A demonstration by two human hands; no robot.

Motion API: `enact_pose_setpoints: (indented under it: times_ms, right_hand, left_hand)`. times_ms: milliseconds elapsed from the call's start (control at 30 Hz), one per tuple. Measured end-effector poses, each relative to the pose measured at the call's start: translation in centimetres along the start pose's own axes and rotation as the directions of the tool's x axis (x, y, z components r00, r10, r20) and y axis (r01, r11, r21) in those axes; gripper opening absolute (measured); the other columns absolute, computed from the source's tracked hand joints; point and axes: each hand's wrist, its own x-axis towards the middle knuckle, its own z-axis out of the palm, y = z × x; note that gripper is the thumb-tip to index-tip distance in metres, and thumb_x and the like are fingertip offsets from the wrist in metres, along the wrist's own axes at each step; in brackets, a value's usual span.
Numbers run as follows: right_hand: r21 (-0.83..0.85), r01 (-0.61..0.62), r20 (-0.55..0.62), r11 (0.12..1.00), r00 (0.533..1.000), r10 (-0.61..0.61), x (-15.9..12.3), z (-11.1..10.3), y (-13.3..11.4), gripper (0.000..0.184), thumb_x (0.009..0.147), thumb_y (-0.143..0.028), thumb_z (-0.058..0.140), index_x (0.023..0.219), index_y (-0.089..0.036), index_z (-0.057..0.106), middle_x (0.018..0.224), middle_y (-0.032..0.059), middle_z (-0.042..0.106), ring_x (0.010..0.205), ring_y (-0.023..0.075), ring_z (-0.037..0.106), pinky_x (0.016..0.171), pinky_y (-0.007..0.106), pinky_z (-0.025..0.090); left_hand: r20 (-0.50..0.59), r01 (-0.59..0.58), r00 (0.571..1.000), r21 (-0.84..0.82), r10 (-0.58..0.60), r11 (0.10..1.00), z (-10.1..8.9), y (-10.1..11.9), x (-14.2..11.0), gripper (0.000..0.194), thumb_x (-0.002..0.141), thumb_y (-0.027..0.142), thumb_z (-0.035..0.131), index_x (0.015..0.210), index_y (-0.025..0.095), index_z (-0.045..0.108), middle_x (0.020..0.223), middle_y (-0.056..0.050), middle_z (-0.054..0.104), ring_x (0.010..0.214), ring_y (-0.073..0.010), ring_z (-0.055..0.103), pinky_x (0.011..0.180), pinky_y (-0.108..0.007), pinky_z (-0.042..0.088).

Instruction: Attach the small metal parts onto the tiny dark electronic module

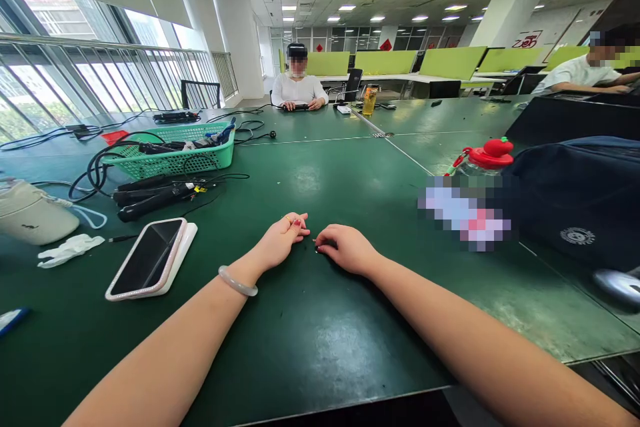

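Both my forearms lie on the dark green table [320, 320]. My left hand [283, 239] rests on the tabletop with its fingers pressed together, a ring on one finger and a pale bangle [237, 282] on the wrist. My right hand [345, 247] sits just to its right, fingers curled down onto the surface. The fingertips of the two hands almost meet, and a tiny speck lies at the right hand's fingertips. I cannot make out anything held in either hand.
A phone on a white case [150, 258] lies left of my arm, beside a white glove [67, 250], a cream pouch [30, 213], black cables and a green basket [175, 153]. A red-capped bottle [487, 157] and dark bag [575, 200] stand right. Two people sit at the far side.
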Motion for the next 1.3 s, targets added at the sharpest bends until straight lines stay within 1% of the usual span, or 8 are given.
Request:
enact_pose_setpoints:
  times_ms: [100,267,467,633,733,933,1133,1300]
  right_hand:
    - [0.122,-0.075,-0.028,0.990,0.996,0.079,0.1,-0.1,0.5,0.007,0.079,-0.017,0.057,0.082,-0.019,0.063,0.076,-0.0022,0.061,0.068,0.0096,0.053,0.066,0.021,0.039]
    - [0.223,-0.112,-0.094,0.968,0.986,0.136,0.3,0.0,1.1,0.020,0.081,-0.018,0.052,0.097,-0.020,0.063,0.080,-0.0011,0.061,0.066,0.0093,0.051,0.065,0.021,0.040]
    - [0.285,-0.129,-0.082,0.950,0.984,0.158,0.1,-0.2,0.4,0.016,0.079,-0.023,0.054,0.091,-0.021,0.065,0.077,-0.0023,0.063,0.061,0.0086,0.051,0.064,0.021,0.041]
    - [0.354,-0.180,-0.084,0.918,0.971,0.223,-0.1,-0.5,0.0,0.011,0.073,-0.028,0.062,0.079,-0.020,0.067,0.068,-0.0032,0.063,0.057,0.0086,0.050,0.060,0.021,0.040]
    - [0.426,-0.191,-0.079,0.884,0.966,0.247,0.0,-0.3,0.0,0.012,0.070,-0.028,0.064,0.079,-0.019,0.067,0.068,-0.0024,0.064,0.058,0.0091,0.052,0.060,0.021,0.041]
    - [0.587,-0.238,-0.061,0.774,0.940,0.335,0.1,-0.5,0.0,0.022,0.068,-0.028,0.064,0.085,-0.016,0.068,0.075,0.0012,0.066,0.065,0.0117,0.058,0.068,0.024,0.046]
    - [0.610,-0.282,-0.022,0.740,0.928,0.371,0.2,-0.9,-0.3,0.022,0.067,-0.030,0.063,0.082,-0.015,0.070,0.066,0.0002,0.065,0.055,0.0098,0.053,0.059,0.023,0.044]
    - [0.603,-0.281,-0.009,0.747,0.934,0.358,0.2,-0.7,-0.2,0.021,0.067,-0.031,0.063,0.078,-0.015,0.071,0.068,0.0013,0.066,0.062,0.0119,0.056,0.064,0.023,0.044]
  left_hand:
    - [0.059,0.031,0.998,-0.018,-0.030,0.999,0.1,0.2,-0.1,0.042,0.077,0.058,0.049,0.079,0.016,0.043,0.134,-0.013,0.038,0.097,-0.0197,0.057,0.093,-0.042,0.042]
    - [0.182,0.035,0.983,-0.021,-0.030,0.999,0.6,0.2,-0.3,0.039,0.079,0.054,0.048,0.080,0.015,0.048,0.136,-0.011,0.036,0.096,-0.0180,0.056,0.088,-0.036,0.045]
    - [-0.007,-0.128,0.990,0.351,0.139,0.928,0.0,0.3,0.1,0.032,0.084,0.043,0.044,0.091,0.018,0.062,0.100,-0.006,0.057,0.084,-0.0155,0.053,0.077,-0.029,0.045]
    - [-0.078,-0.043,0.995,0.280,0.068,0.959,-0.4,0.3,0.3,0.031,0.080,0.038,0.051,0.102,0.018,0.061,0.069,0.000,0.055,0.057,-0.0097,0.047,0.056,-0.023,0.042]
    - [-0.040,-0.040,0.998,0.155,0.047,0.987,-0.2,0.1,0.4,0.033,0.078,0.037,0.056,0.103,0.016,0.060,0.074,-0.002,0.058,0.057,-0.0091,0.050,0.056,-0.023,0.044]
    - [0.019,0.005,1.000,-0.003,-0.005,1.000,0.2,-0.2,0.4,0.040,0.074,0.028,0.064,0.111,0.015,0.055,0.097,-0.009,0.062,0.077,-0.0144,0.062,0.079,-0.032,0.049]
    - [0.026,0.000,1.000,0.011,0.000,1.000,0.6,-0.2,0.3,0.038,0.073,0.024,0.064,0.109,0.015,0.057,0.096,-0.009,0.063,0.082,-0.0172,0.063,0.079,-0.034,0.051]
    - [0.018,-0.050,0.999,0.126,0.048,0.991,0.8,-0.1,0.0,0.033,0.074,0.024,0.061,0.107,0.017,0.059,0.092,-0.007,0.065,0.078,-0.0169,0.063,0.075,-0.031,0.052]
